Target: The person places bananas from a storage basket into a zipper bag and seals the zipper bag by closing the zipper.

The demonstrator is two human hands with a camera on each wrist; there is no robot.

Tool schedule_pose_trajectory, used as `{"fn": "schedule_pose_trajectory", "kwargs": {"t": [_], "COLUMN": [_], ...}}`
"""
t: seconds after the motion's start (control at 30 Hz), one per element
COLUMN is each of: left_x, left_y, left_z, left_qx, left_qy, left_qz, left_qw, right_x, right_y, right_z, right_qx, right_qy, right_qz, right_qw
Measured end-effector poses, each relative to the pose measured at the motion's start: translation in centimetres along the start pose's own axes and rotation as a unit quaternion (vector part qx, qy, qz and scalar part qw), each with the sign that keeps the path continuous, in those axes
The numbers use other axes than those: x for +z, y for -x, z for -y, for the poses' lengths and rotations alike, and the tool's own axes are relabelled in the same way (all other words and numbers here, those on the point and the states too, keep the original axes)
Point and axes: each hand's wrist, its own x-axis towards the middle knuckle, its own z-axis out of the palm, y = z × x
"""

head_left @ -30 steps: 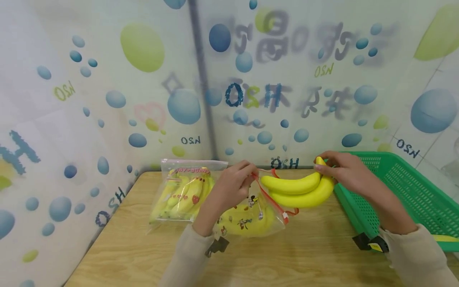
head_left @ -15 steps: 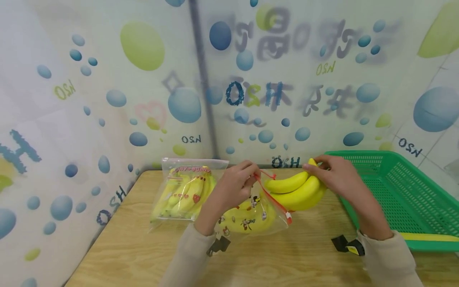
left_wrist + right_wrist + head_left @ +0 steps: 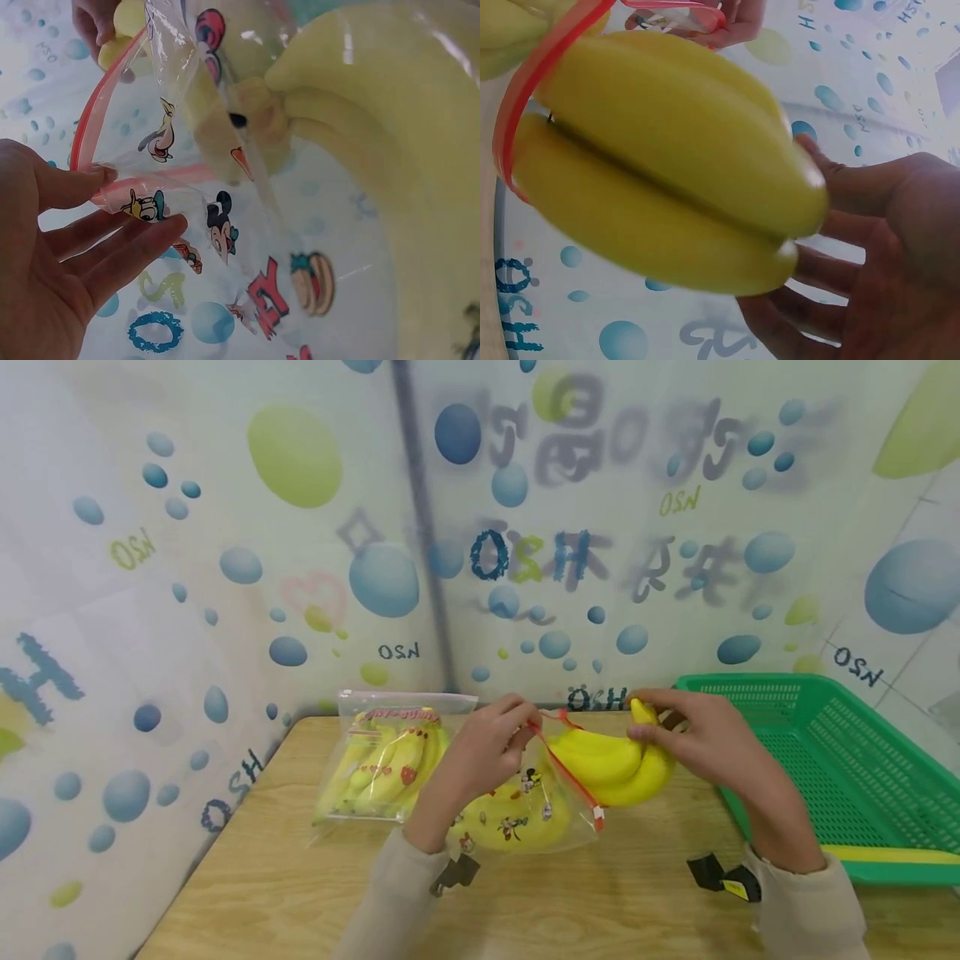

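My left hand (image 3: 491, 747) pinches the red-edged mouth of a clear zip bag (image 3: 161, 195) printed with cartoon figures. Yellow bananas (image 3: 510, 827) show through its plastic. My right hand (image 3: 693, 727) grips a bunch of bananas (image 3: 618, 768) by its stem end, on the bag's right side. In the right wrist view the far tips of this bunch (image 3: 660, 157) lie inside the loop of the red zip edge (image 3: 517, 112). The red slider (image 3: 597, 814) hangs at the lower corner of the mouth.
Left of my left hand lies another clear zip bag (image 3: 382, 768) with several bananas in it. A green basket (image 3: 817, 777) stands at the right with a yellow strip (image 3: 892, 855) along its near side. The wooden table (image 3: 285, 877) meets a patterned curtain (image 3: 300, 568) behind.
My right hand has moved left with the banana bunch, bringing the tips from beside the bag into its mouth. My left hand has stayed at the bag's edge.
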Motion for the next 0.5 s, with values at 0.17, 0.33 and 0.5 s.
{"fn": "schedule_pose_trajectory", "kwargs": {"t": [0.17,0.33,0.5], "left_x": [0.0,0.2,0.3], "left_y": [0.1,0.1,-0.2], "left_z": [0.1,-0.1,-0.2], "left_qx": [-0.003,-0.002,-0.002], "left_qy": [-0.005,-0.004,-0.004], "left_qz": [-0.004,0.002,0.005], "left_qw": [1.0,1.0,1.0], "right_x": [0.5,1.5,2.6], "right_y": [-0.1,-0.7,-1.1], "right_z": [0.2,0.2,0.8], "right_qx": [-0.05,-0.085,-0.089], "right_qy": [0.012,0.023,0.051], "right_qz": [-0.015,-0.011,-0.035], "right_qw": [0.999,0.996,0.994]}}
